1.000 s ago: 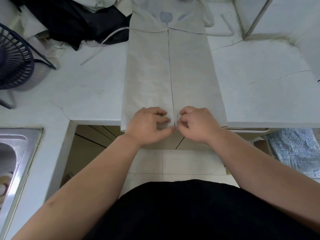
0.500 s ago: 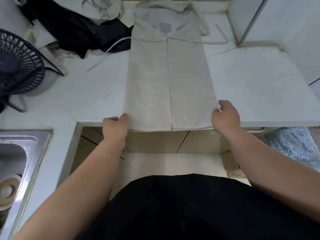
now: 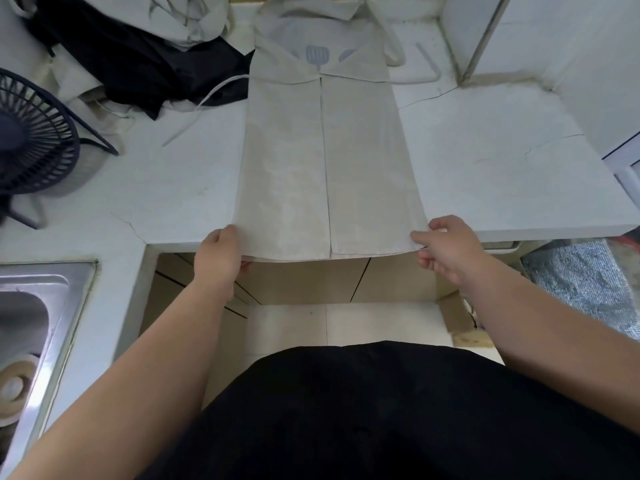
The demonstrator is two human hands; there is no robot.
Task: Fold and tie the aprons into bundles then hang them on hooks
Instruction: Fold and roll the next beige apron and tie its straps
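Your left hand (image 3: 218, 251) pinches the near left corner of the apron (image 3: 325, 168), with the fingers curled round the hem at the front edge of the counter (image 3: 485, 150). The apron lies flat on the counter and runs away from you. Its two long sides are folded in and meet along a line down the middle. The bib with a printed spatula is at the far end, and one tie (image 3: 218, 90) trails left toward a heap of cloth (image 3: 138, 60). Your right hand (image 3: 446, 251) pinches the near right corner, thumb on top and fingers below.

I judge the cloth to be light, thin and soft, so it will sag between your hands and the flaps may fall open. Take all layers together at each corner, keep the hem a little taut, and bring both corners toward the bib evenly.
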